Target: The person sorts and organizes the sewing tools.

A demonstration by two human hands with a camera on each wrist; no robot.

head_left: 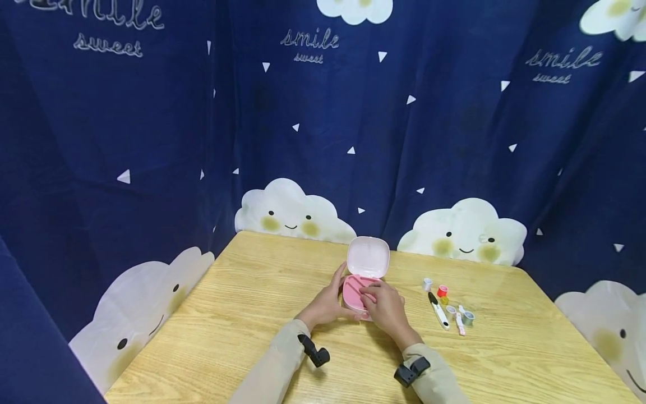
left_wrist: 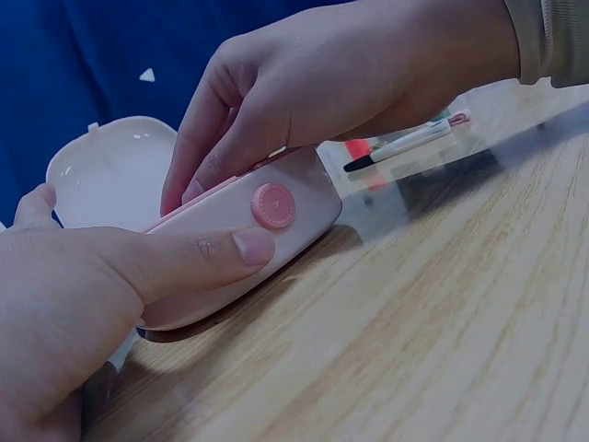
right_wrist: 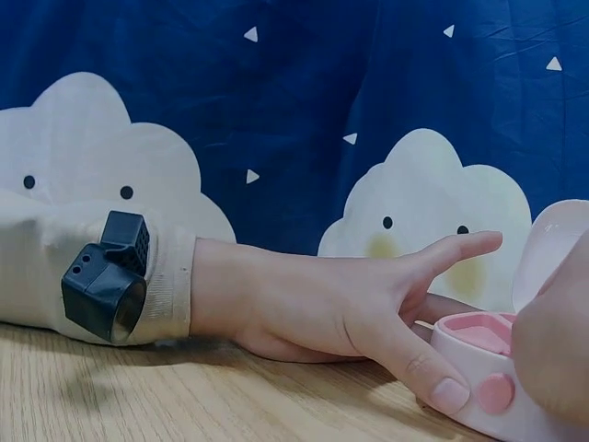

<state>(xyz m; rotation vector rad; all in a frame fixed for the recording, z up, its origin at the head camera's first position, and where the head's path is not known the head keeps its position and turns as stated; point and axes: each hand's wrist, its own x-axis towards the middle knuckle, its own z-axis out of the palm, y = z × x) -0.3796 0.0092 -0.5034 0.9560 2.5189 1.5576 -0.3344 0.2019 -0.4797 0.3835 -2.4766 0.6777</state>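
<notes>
A small pink and white box [head_left: 353, 306] stands on the table with its pale lid [head_left: 368, 256] raised at the back. Inside it lies a pink tray [head_left: 353, 287] with raised dividers. My left hand [head_left: 325, 303] holds the box at its left side, the thumb [left_wrist: 216, 261] lying along the front beside a round pink button [left_wrist: 273, 206]. From the right, my right hand [head_left: 387, 308] reaches over the box, its bent fingers [left_wrist: 189, 175] pointing down into the tray. Whether those fingertips pinch anything is hidden by the hand and the box wall.
To the right of the box lie several thread spools, among them a red spool [head_left: 442, 290] and a grey one [head_left: 469, 318]. Near them are a white stick-like tool with a black end [head_left: 438, 310] and a small pale patterned piece [head_left: 460, 324]. A curtain [head_left: 323, 140] hangs behind the table.
</notes>
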